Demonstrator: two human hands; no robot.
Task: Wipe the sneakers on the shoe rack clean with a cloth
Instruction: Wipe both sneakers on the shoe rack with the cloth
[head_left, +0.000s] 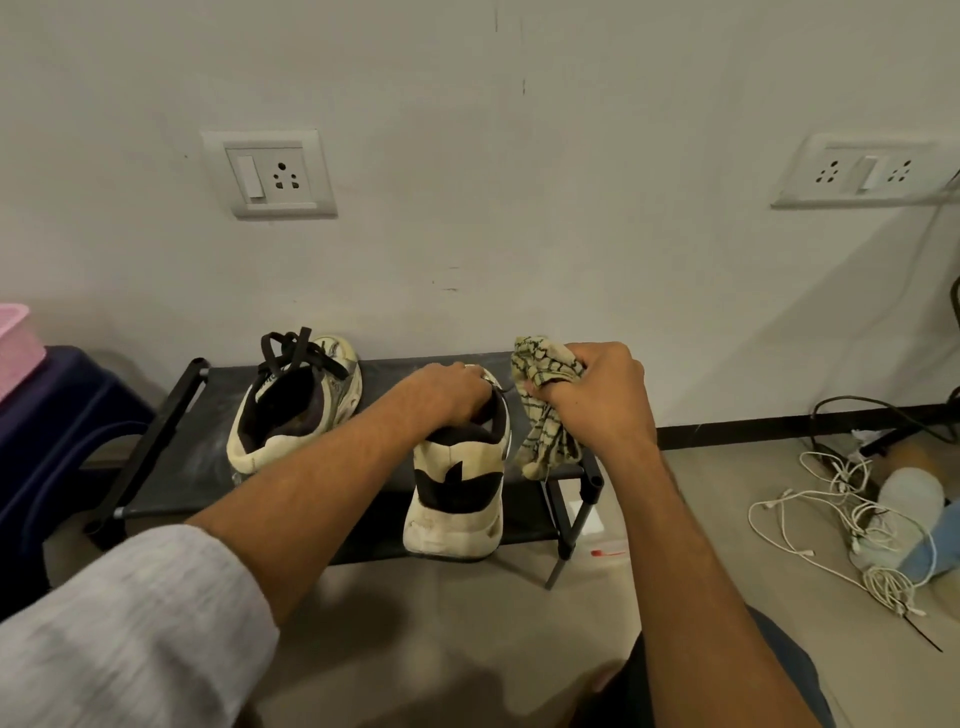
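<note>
Items as I see them from the head view:

1. Shoe rack (197, 467): black, low, set against the wall; its top shelf is dusty.
2. Left sneaker (296, 400): cream with black laces, standing on the left half of the top shelf, heel toward me.
3. Right sneaker (457, 493): cream with a black heel patch, heel toward me and hanging over the front edge of the top shelf. I cannot tell whether its toe rests on the shelf.
4. Left hand (452, 389): fingers curled into the opening of the right sneaker, gripping it at the tongue.
5. Right hand (597, 389): fist closed round the cloth, just beside the right sneaker's upper.
6. Cloth (545, 415): pale with dark wavy stripes, bunched, with one end hanging down to the shelf's right end.
7. Wall sockets: one (270, 174) above the rack, one (862, 171) far right.
8. White cables (841, 509): tangled on the floor at right.
9. Pink basket (15, 348): at the left edge.
</note>
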